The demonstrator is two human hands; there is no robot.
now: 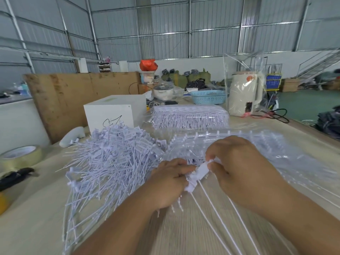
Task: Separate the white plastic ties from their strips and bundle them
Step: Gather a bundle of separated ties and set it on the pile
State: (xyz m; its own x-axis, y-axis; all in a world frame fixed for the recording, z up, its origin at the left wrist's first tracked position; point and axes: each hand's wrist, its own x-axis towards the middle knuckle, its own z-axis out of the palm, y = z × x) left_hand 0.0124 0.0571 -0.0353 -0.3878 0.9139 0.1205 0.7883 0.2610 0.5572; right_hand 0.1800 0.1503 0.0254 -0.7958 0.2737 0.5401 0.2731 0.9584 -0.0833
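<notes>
Head view. We find both hands at work near the middle of the table point(303, 137). The left hand point(168, 183) is curled round the strip point(192, 178) from the left. The right hand point(239, 162) pinches one tie point(203, 169) by its white head between thumb and fingertips, just right of the left hand; the two hands nearly touch. Long tails run from the grip toward the near edge, between the forearms.

To the left lies a loose heap point(114, 159) of separated ties, spread untidily and not yet bundled. Just beyond the hands sits an opened bag point(276, 153) of further strips, and farther off a sealed pack point(189, 116). On this showing we judge the task to be well short of done.

For the step in hand, we advise keeping the left hand close against the joint so the strip does not flex, and twisting or snapping the head off sharply rather than pulling along the tail, which might stretch or kink. We would lay freed ties with heads together; the heap as it lies will cost sorting before bundling. Motion blur hides the joint itself, so we cannot tell whether the tie is already free.

Also present: a tape roll point(20, 156) and pliers point(16, 176) at the left edge, a white box point(114, 113) behind the heap, and a blue basket point(208, 97) far off.
</notes>
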